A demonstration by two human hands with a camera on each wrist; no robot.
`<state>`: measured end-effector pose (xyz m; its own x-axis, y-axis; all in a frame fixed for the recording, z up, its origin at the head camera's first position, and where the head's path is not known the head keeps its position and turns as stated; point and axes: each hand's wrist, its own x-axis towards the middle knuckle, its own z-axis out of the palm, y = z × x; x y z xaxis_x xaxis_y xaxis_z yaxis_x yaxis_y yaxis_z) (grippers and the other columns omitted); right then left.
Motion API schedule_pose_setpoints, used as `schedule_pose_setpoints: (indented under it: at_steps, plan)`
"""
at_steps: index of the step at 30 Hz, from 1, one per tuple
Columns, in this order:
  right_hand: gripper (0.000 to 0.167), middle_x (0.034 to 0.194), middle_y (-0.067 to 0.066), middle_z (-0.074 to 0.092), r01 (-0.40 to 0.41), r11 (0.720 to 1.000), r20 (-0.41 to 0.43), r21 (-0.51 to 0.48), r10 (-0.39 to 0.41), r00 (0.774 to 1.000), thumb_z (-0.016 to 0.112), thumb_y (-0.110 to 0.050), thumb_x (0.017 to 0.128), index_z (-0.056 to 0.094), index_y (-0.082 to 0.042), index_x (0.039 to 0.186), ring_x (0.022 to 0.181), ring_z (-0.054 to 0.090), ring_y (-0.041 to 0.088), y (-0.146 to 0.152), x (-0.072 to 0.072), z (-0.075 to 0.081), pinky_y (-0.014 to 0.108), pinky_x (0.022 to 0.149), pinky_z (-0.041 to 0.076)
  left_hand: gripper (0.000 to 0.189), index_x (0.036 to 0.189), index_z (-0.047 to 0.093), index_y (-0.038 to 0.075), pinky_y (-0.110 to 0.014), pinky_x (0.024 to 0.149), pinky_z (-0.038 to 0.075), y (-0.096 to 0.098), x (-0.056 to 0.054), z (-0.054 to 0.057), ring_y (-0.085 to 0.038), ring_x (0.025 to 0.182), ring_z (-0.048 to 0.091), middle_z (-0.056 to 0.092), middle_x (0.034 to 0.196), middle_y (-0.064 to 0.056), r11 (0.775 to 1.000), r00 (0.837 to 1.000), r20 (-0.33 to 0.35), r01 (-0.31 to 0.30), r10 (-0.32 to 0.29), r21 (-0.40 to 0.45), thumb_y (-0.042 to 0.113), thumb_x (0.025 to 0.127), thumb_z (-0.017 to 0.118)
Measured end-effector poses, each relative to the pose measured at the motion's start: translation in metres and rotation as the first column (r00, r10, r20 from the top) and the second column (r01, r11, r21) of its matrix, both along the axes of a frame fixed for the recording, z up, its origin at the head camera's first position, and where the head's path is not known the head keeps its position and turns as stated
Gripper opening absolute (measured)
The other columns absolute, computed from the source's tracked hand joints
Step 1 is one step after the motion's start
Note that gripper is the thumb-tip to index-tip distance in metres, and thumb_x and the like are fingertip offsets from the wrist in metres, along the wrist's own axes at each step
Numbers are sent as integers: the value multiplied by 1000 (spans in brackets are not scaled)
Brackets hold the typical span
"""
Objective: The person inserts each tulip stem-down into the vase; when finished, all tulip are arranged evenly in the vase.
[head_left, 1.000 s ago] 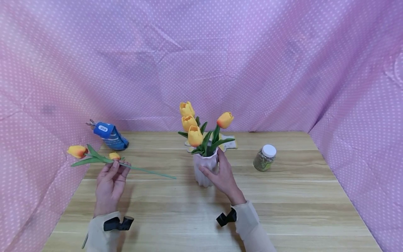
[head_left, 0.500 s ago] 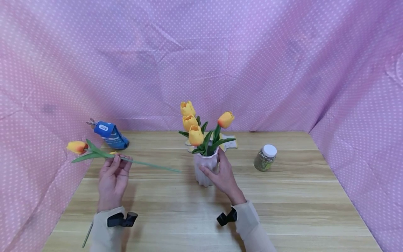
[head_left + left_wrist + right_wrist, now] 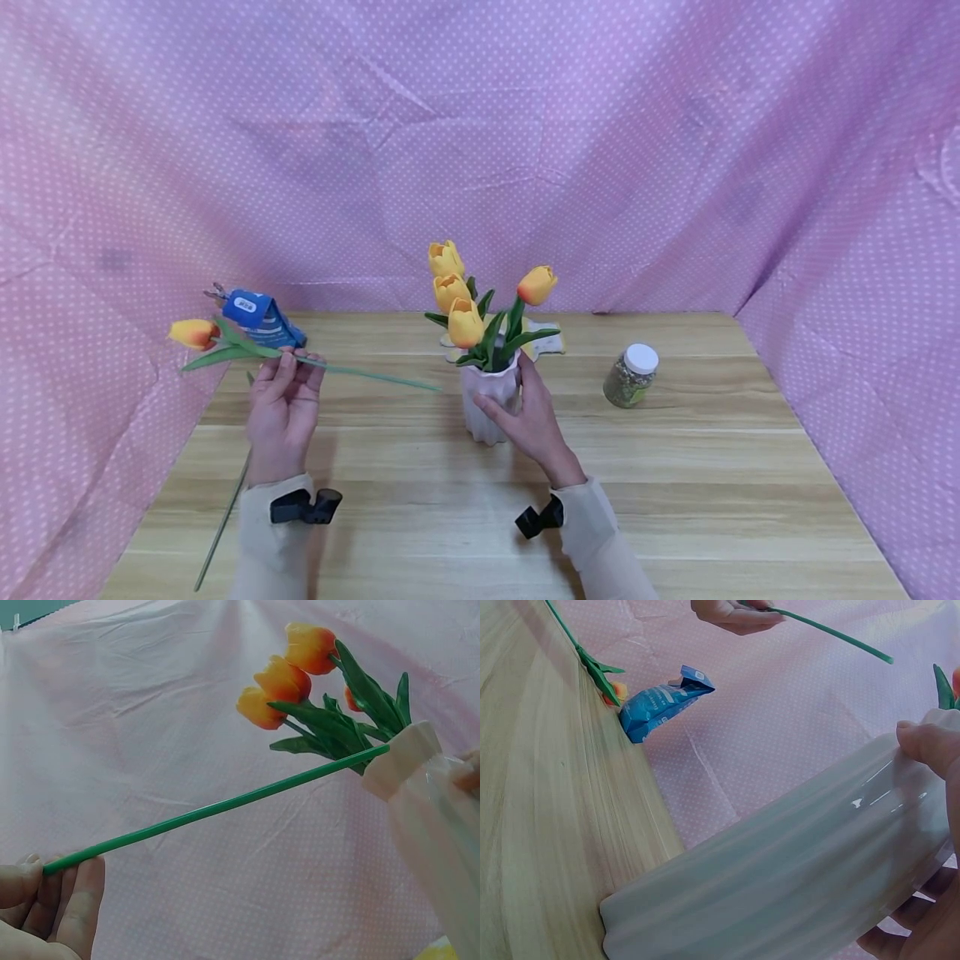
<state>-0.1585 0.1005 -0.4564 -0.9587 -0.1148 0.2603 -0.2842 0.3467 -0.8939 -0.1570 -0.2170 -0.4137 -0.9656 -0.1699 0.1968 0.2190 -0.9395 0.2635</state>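
Note:
An orange-yellow tulip (image 3: 234, 342) is pinched by its green stem between the thumb and fingers of my left hand (image 3: 283, 421). It lies nearly level in the air, bloom to the left, and its stem end points toward the white fluted vase (image 3: 483, 408). In the left wrist view the stem tip overlaps the vase rim, but whether they touch I cannot tell. My right hand (image 3: 536, 425) grips the upright vase from its right side, thumb in front. Several tulips (image 3: 467, 323) stand in the vase. Another tulip (image 3: 600, 673) lies on the table, mostly hidden by my left hand in the head view.
Behind my left hand stands a blue packet (image 3: 262, 317) with its top folded. A clear jar (image 3: 632, 379) with a white lid sits on the right. Behind the vase a pale, yellow-edged flat item (image 3: 551, 340) lies on the wooden table (image 3: 420, 500). Pink dotted cloth (image 3: 480, 150) encloses the back and sides.
My left hand has moved right and farther from me with the tulip, bringing the stem end nearer the vase. More of the lying tulip's stem shows. My right hand and the vase have stayed put.

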Motion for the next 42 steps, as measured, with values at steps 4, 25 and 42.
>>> schedule_pose_setpoints:
  at_steps: [4, 25, 42]
  plan:
    - [87, 160, 10, 37, -2, 1000, -3, -5, 2, 1000, 75, -32, 89, 25, -14, 157, 148, 39, 33, 0, 0, 0, 66, 119, 31, 19, 99, 64, -11, -42, 81, 64, 6, -4, 6, -33, 84, 71, 69, 90, -23, 1000, 999, 34, -19, 19, 7, -7, 100, 45]
    - [86, 160, 11, 38, -6, 1000, -19, -2, 6, 1000, 74, -31, 89, 25, -13, 157, 147, 40, 35, 0, 0, 1, 67, 118, 32, 20, 91, 65, -11, -41, 78, 65, 41, -24, 13, -34, 81, 71, 70, 86, -22, 1000, 1000, 18, -13, 13, 19, -9, 99, 47]
    - [86, 158, 10, 41, 2, 1000, -18, 0, -2, 1000, 76, -32, 88, 26, -14, 156, 146, 41, 33, 0, -1, 0, 65, 119, 33, 19, 88, 65, -8, -39, 76, 66, 65, -30, 14, -30, 78, 73, 71, 84, -19, 993, 995, 16, -94, 95, -68, -9, 98, 50]
